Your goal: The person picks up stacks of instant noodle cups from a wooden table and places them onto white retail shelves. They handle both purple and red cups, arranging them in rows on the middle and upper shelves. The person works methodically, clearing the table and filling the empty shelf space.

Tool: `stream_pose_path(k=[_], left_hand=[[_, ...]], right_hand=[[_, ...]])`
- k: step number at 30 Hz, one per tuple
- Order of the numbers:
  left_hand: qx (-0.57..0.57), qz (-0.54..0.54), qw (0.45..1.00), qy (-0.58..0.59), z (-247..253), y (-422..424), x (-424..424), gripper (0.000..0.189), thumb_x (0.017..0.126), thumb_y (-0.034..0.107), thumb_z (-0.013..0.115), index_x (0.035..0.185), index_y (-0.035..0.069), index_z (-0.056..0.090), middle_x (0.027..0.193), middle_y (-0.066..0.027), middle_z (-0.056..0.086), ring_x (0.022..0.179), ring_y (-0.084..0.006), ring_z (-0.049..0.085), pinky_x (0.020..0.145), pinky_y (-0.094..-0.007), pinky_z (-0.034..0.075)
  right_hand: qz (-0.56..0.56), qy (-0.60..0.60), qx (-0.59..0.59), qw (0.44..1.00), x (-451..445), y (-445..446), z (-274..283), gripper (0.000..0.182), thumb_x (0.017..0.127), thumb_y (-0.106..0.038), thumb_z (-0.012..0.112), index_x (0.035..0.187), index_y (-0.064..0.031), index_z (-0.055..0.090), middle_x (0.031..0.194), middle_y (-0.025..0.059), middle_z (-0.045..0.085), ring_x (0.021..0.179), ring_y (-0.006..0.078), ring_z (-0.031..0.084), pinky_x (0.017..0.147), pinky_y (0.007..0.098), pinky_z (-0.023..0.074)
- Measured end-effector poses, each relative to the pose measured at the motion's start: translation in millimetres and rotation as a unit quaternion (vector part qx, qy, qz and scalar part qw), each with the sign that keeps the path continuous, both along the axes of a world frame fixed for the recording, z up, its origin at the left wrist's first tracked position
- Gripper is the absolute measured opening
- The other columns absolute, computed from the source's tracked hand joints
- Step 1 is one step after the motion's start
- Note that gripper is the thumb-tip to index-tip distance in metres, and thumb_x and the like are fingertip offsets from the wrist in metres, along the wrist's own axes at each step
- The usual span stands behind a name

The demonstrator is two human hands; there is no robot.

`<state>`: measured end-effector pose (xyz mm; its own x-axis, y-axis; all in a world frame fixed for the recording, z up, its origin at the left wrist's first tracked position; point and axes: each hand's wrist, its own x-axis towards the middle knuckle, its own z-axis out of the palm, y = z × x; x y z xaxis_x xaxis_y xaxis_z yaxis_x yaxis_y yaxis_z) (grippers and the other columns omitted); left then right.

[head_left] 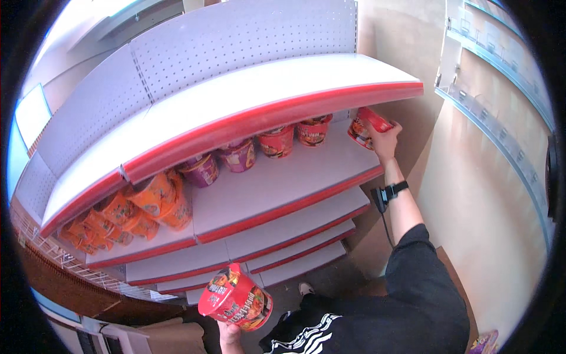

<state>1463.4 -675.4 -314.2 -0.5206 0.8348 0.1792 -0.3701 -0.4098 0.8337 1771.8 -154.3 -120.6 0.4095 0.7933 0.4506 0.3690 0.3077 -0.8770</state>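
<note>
Near the bottom centre, my left hand [230,334] holds a red instant noodle cup [239,301] by its base, with the lid tilted up and to the left. My right hand [385,139] grips another red noodle cup [361,132], tilted, at the right end of the second shelf [283,186], under the white top shelf. To its left on that shelf stand red cups [313,132], then purple cups [239,155], and at the left several orange cups [152,194], some stacked. The right hand's fingers partly hide the cup it holds.
The top shelf [265,90] has a red front edge and overhangs the cups. Lower shelves [305,223] step down beneath. A wall stands right of the shelving, and another rack [495,106] is at the far right. A purple package [484,343] lies at bottom right.
</note>
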Motion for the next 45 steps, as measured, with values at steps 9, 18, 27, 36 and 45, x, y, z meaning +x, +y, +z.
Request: stream_pose_path(k=[9,18,27,36,45], left_hand=[[-0.011,0.005,1.000,-0.025,-3.6,30.2,-14.2,0.122,0.066,0.056,0.090,0.157,0.010,0.024,0.152,-0.0129,0.045,0.136,-0.0328,0.050,0.111,-0.0516,0.046],[-0.073,0.047,0.996,0.025,26.1,48.0,-4.7,0.124,0.064,0.057,0.091,0.155,0.006,0.025,0.150,-0.0147,0.045,0.136,-0.0323,0.050,0.110,-0.0511,0.046],[-0.138,-0.066,0.961,0.232,93.5,150.4,25.1,0.096,0.076,0.027,0.088,0.150,-0.001,0.034,0.136,-0.0169,0.057,0.119,-0.0242,0.060,0.105,-0.0396,0.047],[-0.037,-0.185,0.930,0.315,119.1,186.8,41.2,0.102,0.084,0.042,0.077,0.160,0.003,0.021,0.151,-0.0236,0.045,0.130,-0.0331,0.055,0.104,-0.0446,0.045],[-0.123,-0.156,0.939,0.280,78.1,143.6,2.5,0.084,0.084,0.027,0.079,0.152,0.002,0.038,0.143,-0.0214,0.055,0.125,-0.0303,0.060,0.103,-0.0425,0.045]], right_hand=[[0.119,-0.163,0.112,0.973,-25.8,125.6,-44.3,0.090,0.075,-0.036,0.088,0.135,0.0064,0.037,0.123,0.0275,0.065,0.114,0.0397,0.067,0.096,0.0436,0.0535],[0.367,-0.065,0.021,0.928,-56.8,-22.6,-5.8,0.071,0.085,-0.010,0.078,0.145,-0.0027,0.040,0.130,0.0155,0.063,0.118,0.0241,0.064,0.097,0.0413,0.0543],[0.657,-0.125,-0.061,0.741,-93.9,-220.8,-51.5,0.113,0.075,-0.024,0.092,0.159,-0.0067,0.017,0.156,0.0193,0.037,0.142,0.0295,0.042,0.117,0.0438,0.0376],[0.578,0.375,-0.170,0.704,-18.4,-182.0,-69.9,0.085,0.091,-0.049,0.070,0.154,-0.0052,0.032,0.153,0.0147,0.046,0.140,0.0294,0.046,0.119,0.0497,0.0345],[0.323,0.347,0.070,0.878,29.9,-9.5,-30.1,0.055,0.097,-0.025,0.070,0.144,-0.0087,0.045,0.140,0.0079,0.057,0.128,0.0240,0.056,0.107,0.0424,0.0455]])
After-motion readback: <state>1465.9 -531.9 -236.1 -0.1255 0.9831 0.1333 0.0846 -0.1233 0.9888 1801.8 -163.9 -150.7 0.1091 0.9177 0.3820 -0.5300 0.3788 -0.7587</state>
